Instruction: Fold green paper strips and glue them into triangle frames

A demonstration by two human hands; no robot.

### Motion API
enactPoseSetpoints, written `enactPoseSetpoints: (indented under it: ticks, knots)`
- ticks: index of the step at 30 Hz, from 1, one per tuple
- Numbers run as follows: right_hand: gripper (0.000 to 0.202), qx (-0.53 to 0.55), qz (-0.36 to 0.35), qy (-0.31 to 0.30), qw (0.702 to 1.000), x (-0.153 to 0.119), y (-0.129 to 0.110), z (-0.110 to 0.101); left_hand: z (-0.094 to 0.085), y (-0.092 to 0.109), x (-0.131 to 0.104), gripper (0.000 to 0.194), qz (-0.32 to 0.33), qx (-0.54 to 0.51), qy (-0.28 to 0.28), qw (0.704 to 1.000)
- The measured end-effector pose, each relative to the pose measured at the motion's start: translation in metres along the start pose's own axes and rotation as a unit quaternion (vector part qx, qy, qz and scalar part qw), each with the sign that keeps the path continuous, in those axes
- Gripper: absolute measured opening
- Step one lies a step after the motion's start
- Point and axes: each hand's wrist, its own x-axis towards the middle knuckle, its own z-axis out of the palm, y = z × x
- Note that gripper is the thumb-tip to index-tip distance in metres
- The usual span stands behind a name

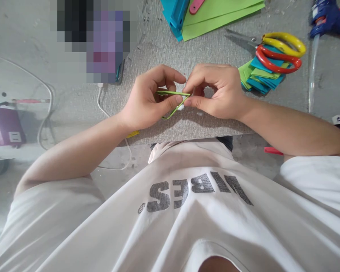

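A folded strip of green paper [173, 93], seen edge-on, is bent to a sharp point between my hands above the near part of the table. My left hand [150, 96] is closed round its left part, with the thumb along the inside of the fold. At the pointed end, the thumb and fingers of my right hand [214, 88] pinch the paper. Part of the strip is hidden behind my left fingers. Just beyond my right wrist lies a pile of blue and green paper pieces [262, 77], with scissors [277, 56] with red and yellow handles resting on it.
Green paper sheets [223, 22] and a blue tool [177, 17], perhaps a stapler, lie at the far side. A blue glue gun [328, 19] is at the far right. A white cable [102, 102] runs from a partly blurred phone [118, 71] over the table edge.
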Motion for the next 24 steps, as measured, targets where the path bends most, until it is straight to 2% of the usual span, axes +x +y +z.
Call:
enactPoseSetpoints:
  ticks: [4,8,16,20,24]
  knots:
    - [0.04,-0.012,-0.002,-0.001,1.0,-0.001,0.003,0.0,0.001,0.001,0.0,0.036,0.023,0.023,-0.003,0.999]
    - [0.033,-0.04,-0.023,0.006,0.999,-0.001,0.004,0.001,0.004,0.004,0.0,0.029,0.007,0.025,0.001,1.0]
    - [0.033,-0.091,-0.048,-0.004,0.995,-0.005,-0.002,-0.001,0.006,0.009,-0.002,0.039,-0.024,0.02,0.001,1.0]
    - [0.047,-0.104,-0.068,0.019,0.992,-0.003,0.0,-0.011,0.001,0.007,0.001,0.03,-0.016,0.01,0.03,0.999]
    - [0.08,-0.083,-0.098,0.035,0.991,0.005,0.004,-0.019,-0.005,0.0,0.0,0.012,-0.041,0.011,0.068,0.997]
